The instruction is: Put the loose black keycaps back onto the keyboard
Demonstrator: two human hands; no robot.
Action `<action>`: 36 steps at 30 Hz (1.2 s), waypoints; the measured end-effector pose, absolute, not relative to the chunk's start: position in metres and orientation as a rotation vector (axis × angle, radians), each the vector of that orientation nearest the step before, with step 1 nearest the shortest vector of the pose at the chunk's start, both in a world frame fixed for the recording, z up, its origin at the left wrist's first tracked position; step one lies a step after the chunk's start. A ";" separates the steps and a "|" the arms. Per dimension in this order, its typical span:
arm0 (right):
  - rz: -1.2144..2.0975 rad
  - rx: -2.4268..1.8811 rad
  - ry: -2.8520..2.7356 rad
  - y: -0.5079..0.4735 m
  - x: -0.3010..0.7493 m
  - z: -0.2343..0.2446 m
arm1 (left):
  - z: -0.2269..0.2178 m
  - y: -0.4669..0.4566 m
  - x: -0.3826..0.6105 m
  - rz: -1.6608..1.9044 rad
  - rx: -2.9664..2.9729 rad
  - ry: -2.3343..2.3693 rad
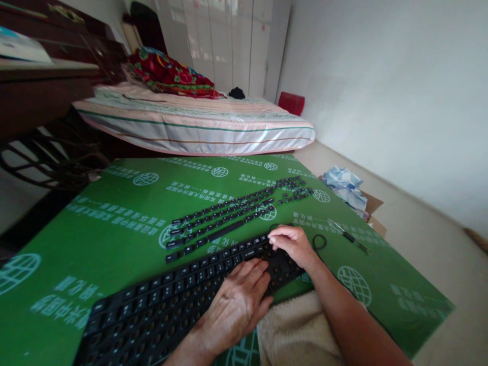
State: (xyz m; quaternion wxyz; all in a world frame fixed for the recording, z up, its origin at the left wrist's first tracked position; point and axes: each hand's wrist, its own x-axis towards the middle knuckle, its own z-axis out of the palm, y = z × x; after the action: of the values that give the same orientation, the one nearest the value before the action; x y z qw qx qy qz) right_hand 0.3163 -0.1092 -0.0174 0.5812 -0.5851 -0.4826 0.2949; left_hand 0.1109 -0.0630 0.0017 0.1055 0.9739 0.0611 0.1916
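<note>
A striped mattress lies far off with a red floral blanket on it. White wardrobe doors stand beyond, a plain wall rises right above pale floor, and dark wooden furniture stands left.

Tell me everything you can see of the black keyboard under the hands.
The keyboard is black, plastic-looking, lying flat and slantwise on the green printed sheet. Its far rows carry keycaps; most nearer sockets are bare, showing brownish centres. The left hand rests flat on it; the right hand bends its fingers onto its right end. A cream cloth lies by its near edge.
</note>
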 end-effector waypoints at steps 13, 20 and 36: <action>0.723 -1.456 -1.171 -0.105 0.314 -0.010 | 0.000 -0.064 0.107 0.494 2.867 0.233; 0.779 -1.607 -1.236 -0.103 0.311 0.001 | -0.003 -0.062 0.108 0.533 2.887 0.233; -0.070 -2.386 -1.848 0.002 0.450 0.048 | -0.069 -0.054 0.127 1.462 2.814 0.211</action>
State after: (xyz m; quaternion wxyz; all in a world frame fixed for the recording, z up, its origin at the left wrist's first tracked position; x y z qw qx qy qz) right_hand 0.4503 0.0025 0.0478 0.0616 -0.7889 -0.6110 -0.0232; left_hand 0.1271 -0.0542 -0.0688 -0.0184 0.8852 0.0665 0.4600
